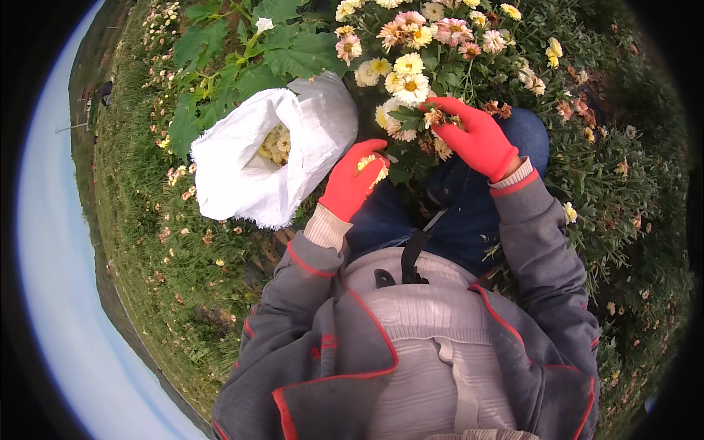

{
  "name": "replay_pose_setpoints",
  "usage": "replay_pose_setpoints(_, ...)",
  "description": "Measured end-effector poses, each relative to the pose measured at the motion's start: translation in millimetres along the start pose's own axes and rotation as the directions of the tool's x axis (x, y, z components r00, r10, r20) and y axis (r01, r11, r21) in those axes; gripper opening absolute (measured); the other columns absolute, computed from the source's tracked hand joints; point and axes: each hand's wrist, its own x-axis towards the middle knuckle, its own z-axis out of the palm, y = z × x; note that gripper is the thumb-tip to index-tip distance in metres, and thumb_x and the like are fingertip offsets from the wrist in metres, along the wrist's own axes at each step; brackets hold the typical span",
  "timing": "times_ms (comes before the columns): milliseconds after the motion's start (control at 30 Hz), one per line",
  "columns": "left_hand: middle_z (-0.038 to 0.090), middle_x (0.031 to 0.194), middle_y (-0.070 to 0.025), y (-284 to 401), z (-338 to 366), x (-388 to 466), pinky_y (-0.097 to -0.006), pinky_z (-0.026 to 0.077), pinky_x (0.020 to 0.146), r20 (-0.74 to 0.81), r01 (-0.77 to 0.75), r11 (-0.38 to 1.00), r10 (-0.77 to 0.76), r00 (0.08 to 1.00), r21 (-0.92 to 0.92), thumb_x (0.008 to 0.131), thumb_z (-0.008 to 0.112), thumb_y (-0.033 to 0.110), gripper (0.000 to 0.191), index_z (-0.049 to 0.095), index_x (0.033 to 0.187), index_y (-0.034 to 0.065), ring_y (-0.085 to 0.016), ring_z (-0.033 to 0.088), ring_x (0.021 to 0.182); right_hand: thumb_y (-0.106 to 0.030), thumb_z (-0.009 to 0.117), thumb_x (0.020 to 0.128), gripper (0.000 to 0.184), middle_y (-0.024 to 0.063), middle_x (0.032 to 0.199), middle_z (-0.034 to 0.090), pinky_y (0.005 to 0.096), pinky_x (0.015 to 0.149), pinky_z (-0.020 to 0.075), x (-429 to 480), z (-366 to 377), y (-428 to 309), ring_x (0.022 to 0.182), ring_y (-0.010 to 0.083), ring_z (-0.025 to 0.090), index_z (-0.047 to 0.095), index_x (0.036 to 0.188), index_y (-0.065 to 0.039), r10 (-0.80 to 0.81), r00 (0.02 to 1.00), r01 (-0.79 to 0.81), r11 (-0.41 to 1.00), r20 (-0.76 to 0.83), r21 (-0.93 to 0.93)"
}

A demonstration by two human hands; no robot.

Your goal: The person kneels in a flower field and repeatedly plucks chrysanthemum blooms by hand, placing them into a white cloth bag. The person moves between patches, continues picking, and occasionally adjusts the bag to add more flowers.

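My left hand (352,179), in a red glove, is curled around cream-yellow chrysanthemum heads (375,169). It is just right of a white woven sack (236,159), whose mouth gapes and shows picked blooms (276,144) inside. My right hand (477,137), gloved in red too, reaches into the flowering chrysanthemum plant (448,82). Its thumb and forefinger close about a browned chrysanthemum head (433,116); the exact contact is partly hidden. White and yellow blooms (411,88) stand right above those fingertips.
A broad-leaved plant (300,52) with a white trumpet-shaped flower (264,25) rises behind the sack. Rows of chrysanthemums (181,297) spread on the left, and dense foliage (627,181) on the right. My bent knee (525,132) is close beside the right hand.
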Motion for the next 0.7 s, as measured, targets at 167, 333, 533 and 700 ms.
replay_pose_setpoints(167,0.065,0.102,-0.0044,8.3,23.4,29.4,-0.0277,0.049,0.074,-0.083,-0.341,0.857,0.4,0.913,0.386,0.09,0.065,0.018,0.042,0.054,0.129,0.0049,-0.013,0.06,0.083,-0.004,0.056,0.09,0.037,0.0038,0.118,0.063,0.0271,0.094,0.0433,0.1,0.2,2.4,0.108,0.0114,0.056,0.058,0.126,-0.003,-0.01,1.0,0.01,0.998,0.01,0.068)
replay_pose_setpoints(333,0.067,0.101,-0.0092,6.8,38.9,50.6,-0.0292,0.05,0.079,-0.01,-0.313,0.86,0.346,0.938,0.403,0.09,0.065,0.02,0.037,0.057,0.122,0.0026,-0.015,0.063,0.09,-0.004,0.056,0.089,0.038,0.0027,0.116,0.063,0.0264,0.092,0.0441,-1.0,-0.1,-4.7,0.105,0.0108,0.056,0.058,0.127,-0.004,0.005,1.0,-0.007,0.994,0.015,0.113)
replay_pose_setpoints(533,0.066,0.105,-0.0164,-14.7,34.4,37.6,-0.0349,0.05,0.083,-0.008,-0.289,0.916,0.303,0.953,0.277,0.088,0.067,0.019,0.032,0.061,0.115,0.0023,-0.028,0.065,0.096,-0.005,0.056,0.09,0.035,-0.0033,0.107,0.064,0.0212,0.072,0.0453,-5.6,-5.4,-1.4,0.087,0.004,0.055,0.06,0.125,-0.005,0.216,0.975,-0.201,0.953,-0.044,0.228)
replay_pose_setpoints(700,0.065,0.102,-0.01,21.0,39.7,-17.3,-0.0287,0.049,0.082,0.257,-0.359,0.888,0.289,0.922,0.287,0.093,0.061,0.012,0.02,0.062,0.109,0.0,-0.016,0.062,0.092,-0.011,0.061,0.089,0.03,0.0031,0.102,0.066,0.0241,0.073,0.0471,-6.3,-4.7,-15.8,0.085,0.0072,0.056,0.063,0.118,-0.002,0.083,0.996,-0.071,0.962,-0.035,0.263)
